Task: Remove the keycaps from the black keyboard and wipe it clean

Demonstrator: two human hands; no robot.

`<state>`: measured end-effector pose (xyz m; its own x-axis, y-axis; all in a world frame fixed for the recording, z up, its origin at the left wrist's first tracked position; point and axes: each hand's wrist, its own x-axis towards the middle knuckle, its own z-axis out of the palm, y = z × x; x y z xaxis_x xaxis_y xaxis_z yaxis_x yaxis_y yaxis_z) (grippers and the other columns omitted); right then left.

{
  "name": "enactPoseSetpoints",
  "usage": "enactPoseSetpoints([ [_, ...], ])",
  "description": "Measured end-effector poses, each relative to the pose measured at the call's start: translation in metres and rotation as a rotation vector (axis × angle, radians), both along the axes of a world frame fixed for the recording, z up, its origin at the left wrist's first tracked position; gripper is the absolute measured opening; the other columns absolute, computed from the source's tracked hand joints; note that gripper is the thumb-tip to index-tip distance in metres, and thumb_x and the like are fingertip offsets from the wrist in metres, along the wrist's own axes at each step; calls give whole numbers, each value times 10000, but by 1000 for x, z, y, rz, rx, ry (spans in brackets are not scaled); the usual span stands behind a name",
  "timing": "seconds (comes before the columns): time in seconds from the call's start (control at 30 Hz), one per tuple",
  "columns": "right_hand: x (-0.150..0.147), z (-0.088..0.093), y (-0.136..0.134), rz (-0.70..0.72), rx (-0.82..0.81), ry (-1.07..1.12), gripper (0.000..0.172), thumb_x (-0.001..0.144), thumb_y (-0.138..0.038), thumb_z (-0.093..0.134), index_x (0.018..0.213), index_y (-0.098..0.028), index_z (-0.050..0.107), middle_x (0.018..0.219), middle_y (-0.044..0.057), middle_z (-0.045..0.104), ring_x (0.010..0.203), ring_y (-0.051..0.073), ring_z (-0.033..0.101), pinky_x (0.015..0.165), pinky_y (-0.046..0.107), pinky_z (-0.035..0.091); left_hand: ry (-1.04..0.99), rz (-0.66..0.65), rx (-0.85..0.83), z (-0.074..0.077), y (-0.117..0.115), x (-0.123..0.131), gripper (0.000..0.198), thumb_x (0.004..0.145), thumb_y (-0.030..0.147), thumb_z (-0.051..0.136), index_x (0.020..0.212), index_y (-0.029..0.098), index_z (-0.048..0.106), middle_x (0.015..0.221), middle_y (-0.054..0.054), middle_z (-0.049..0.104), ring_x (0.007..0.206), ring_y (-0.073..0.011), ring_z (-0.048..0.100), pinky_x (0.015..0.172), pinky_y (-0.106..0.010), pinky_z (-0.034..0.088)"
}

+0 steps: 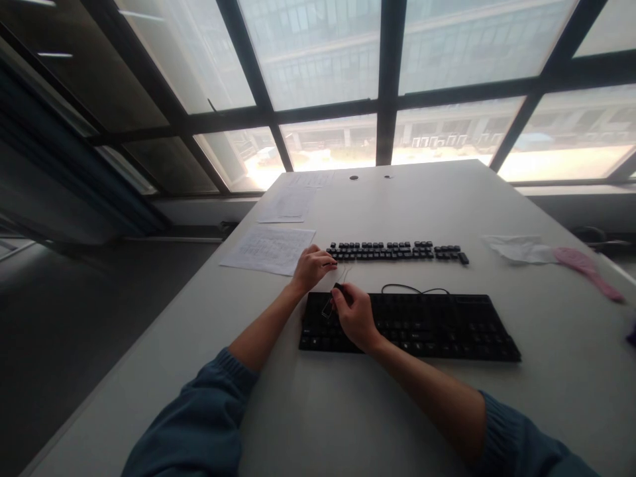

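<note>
A black keyboard (427, 328) lies on the white table (348, 411) in front of me. Beyond it, loose black keycaps (395, 251) are laid out in rows. My right hand (355, 317) is over the keyboard's left end, its fingers pinched on a thin wire keycap puller (328, 306). My left hand (311, 267) rests closed at the left end of the keycap rows, fingertips touching a keycap there; what it holds is too small to make out.
Printed paper sheets (271, 249) lie left of the keycaps, with more (291, 202) further back. A crumpled tissue (517, 248) and a pink brush (589, 270) sit at the right. The keyboard's cable (415, 289) loops behind it. Large windows stand beyond the table's far edge.
</note>
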<state>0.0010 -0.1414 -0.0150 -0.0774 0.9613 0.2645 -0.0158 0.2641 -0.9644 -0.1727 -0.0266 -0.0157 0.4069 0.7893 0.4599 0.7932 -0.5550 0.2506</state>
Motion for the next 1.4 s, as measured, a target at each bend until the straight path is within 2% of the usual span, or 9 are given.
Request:
enactPoseSetpoints([
  [0.33, 0, 0, -1, 15, -10, 16, 257, 927, -383, 549, 774, -184, 608, 667, 25, 637, 609, 165, 575, 576, 265, 443, 59, 109, 82, -2, -1, 0, 53, 816, 288, 754, 846, 265, 791, 1000, -69, 647, 995, -268, 492, 899, -427, 436],
  [0.5, 0, 1, -2, 21, -15, 23, 268, 931, -401, 547, 788, -185, 613, 669, 27, 637, 605, 167, 584, 581, 270, 461, 9, 112, 75, -4, -1, 0, 63, 798, 268, 768, 858, 267, 788, 998, -63, 634, 991, -266, 498, 898, -412, 443],
  [0.63, 0, 1, -2, 20, -29, 87, 278, 929, -421, 550, 812, -182, 627, 678, 24, 636, 616, 166, 593, 581, 263, 472, -103, 156, 109, 3, -6, -3, 102, 807, 321, 765, 882, 252, 780, 975, -58, 625, 962, -246, 503, 902, -389, 448],
  [0.73, 1, 5, -1, 3, -21, 134, 271, 929, -424, 560, 845, -180, 644, 693, 26, 638, 638, 167, 601, 594, 262, 479, -219, 249, 167, 14, -21, -6, 156, 867, 368, 698, 879, 228, 767, 967, -66, 619, 950, -239, 507, 905, -396, 438],
  [0.87, 6, 13, -1, -5, 39, 75, 238, 929, -392, 564, 857, -187, 661, 758, 43, 676, 694, 181, 623, 651, 278, 492, -291, 303, 134, 23, -66, -4, 232, 935, 374, 603, 860, 206, 744, 948, -65, 623, 943, -230, 524, 919, -404, 430],
  [0.97, 11, 16, -3, 34, 86, -39, 213, 921, -361, 580, 829, -191, 669, 745, 32, 678, 681, 179, 609, 661, 280, 478, -319, 277, 45, 22, -105, 3, 236, 959, 356, 562, 882, 214, 735, 936, -52, 622, 935, -216, 539, 900, -380, 442],
  [1.07, 15, 13, -4, 85, 110, -144, 211, 919, -337, 579, 802, -188, 673, 705, 20, 663, 651, 173, 585, 642, 276, 454, -325, 242, -40, 15, -132, 9, 229, 965, 349, 553, 890, 223, 729, 925, -45, 620, 937, -212, 542, 870, -357, 450],
  [1.17, 17, 8, -4, 109, 121, -189, 207, 919, -321, 575, 803, -185, 679, 705, 17, 661, 658, 174, 576, 643, 275, 440, -311, 228, -80, 8, -141, 11, 231, 964, 345, 554, 870, 223, 727, 914, -43, 624, 920, -210, 540, 861, -355, 446],
  [1.4, 15, 4, -3, 161, 123, -246, 244, 916, -342, 572, 750, -183, 653, 643, -1, 618, 606, 159, 520, 581, 260, 389, -316, 233, -91, 4, -140, 13, 233, 965, 338, 549, 866, 216, 721, 915, -45, 630, 923, -212, 539, 856, -355, 446],
])
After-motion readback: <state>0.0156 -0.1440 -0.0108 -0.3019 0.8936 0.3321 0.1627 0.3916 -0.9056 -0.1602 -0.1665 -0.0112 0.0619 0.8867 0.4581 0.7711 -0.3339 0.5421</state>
